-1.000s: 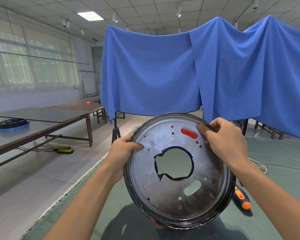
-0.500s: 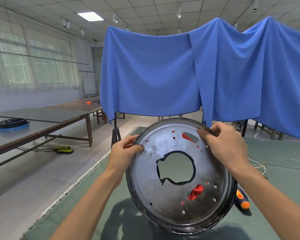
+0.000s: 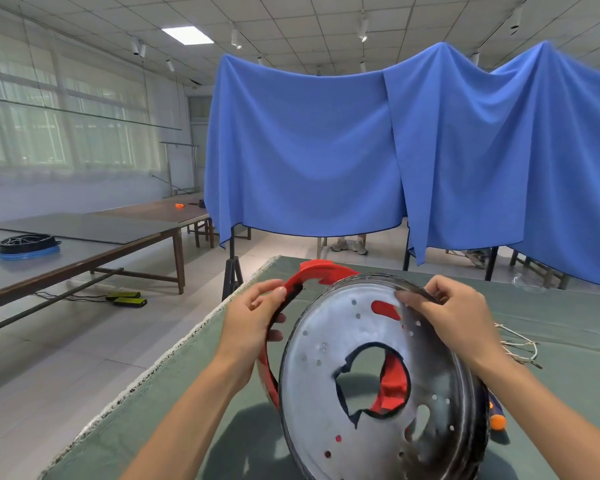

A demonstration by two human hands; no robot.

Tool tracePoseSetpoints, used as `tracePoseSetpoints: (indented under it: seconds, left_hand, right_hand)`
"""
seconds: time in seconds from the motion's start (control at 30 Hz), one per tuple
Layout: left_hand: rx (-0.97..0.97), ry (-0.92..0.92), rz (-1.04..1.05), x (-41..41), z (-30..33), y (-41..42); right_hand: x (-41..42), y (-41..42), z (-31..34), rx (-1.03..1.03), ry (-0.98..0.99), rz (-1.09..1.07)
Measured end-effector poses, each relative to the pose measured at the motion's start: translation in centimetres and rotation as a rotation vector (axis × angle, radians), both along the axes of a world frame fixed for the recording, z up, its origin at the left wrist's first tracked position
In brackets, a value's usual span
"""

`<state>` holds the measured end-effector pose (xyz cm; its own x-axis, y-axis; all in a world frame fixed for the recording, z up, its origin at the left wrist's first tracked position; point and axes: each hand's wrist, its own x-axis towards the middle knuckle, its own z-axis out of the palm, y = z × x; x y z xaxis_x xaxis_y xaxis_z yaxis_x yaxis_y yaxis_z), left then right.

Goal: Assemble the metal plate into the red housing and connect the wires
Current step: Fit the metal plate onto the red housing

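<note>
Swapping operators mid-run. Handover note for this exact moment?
Left hand: grips the rim of the red housing, which sits behind the plate.
Right hand: grip on the upper rim of the metal plate, held tilted above the green table.
Done: both parts in hand, plate in front of the housing; red shows through its holes.
Left: seat the plate in the housing, then connect the wires, lying loose on the table to the right. A screwdriver's orange tip shows behind the plate.

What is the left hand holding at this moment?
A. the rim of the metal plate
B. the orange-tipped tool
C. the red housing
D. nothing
C: the left hand grips the red housing, now apart from the metal plate, whose upper rim the right hand holds.
</note>
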<state>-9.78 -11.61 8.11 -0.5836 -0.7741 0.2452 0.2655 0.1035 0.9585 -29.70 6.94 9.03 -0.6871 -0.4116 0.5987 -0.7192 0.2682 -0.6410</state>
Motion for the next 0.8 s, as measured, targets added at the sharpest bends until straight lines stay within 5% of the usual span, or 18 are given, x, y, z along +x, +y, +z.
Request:
tracePoseSetpoints:
  seconds: [0.2,0.47,0.63,0.8]
  left_hand:
    - [0.278,0.003,-0.169,0.6,-2.5,0.9]
    - [0.406,-0.071,-0.271,2.3,-4.7,1.0]
    - [0.433,-0.019,-0.207,2.3,-6.6,1.1]
    - [0.530,-0.041,-0.385,2.8,-7.3,1.0]
  right_hand:
    - [-0.4,-1.9,1.5,0.108,0.026,0.154]
    - [0.4,-6.2,1.8,0.589,0.136,0.178]
    - [2.0,-9.0,-0.4,0.626,0.199,0.143]
    - [2.7,-10.1,-1.5,0.546,0.331,0.117]
